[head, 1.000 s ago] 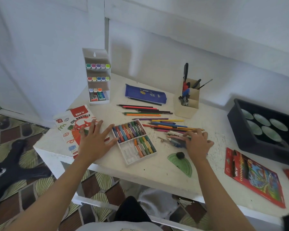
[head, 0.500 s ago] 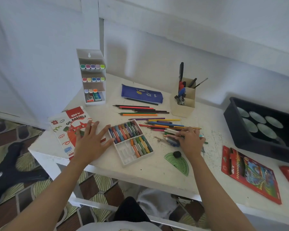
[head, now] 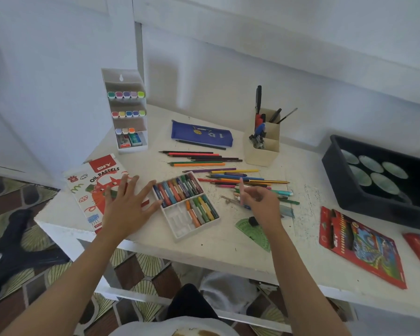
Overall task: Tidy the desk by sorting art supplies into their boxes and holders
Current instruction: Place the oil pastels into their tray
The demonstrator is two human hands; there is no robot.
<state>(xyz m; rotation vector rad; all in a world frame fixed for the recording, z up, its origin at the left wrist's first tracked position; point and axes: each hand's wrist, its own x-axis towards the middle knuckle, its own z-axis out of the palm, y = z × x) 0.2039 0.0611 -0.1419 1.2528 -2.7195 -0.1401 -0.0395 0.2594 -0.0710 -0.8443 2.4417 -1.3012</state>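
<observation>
While the left grip (head: 129, 209) lies flat, fingers spread, on the oil pastels box (head: 87, 187), thumb at the edge of the pastel tray (head: 180, 226), the right grip (head: 262, 204) curls over the loose coloured pencils (head: 228, 177) in the middle of the bench (head: 216, 248); if it holds anything, I cannot tell.

Bare desk (head: 216, 248) strip along near edge, pastel tray (head: 180, 218) and loose pencils (head: 233, 178) crowd centre (protractor (head: 255, 232) too).
</observation>
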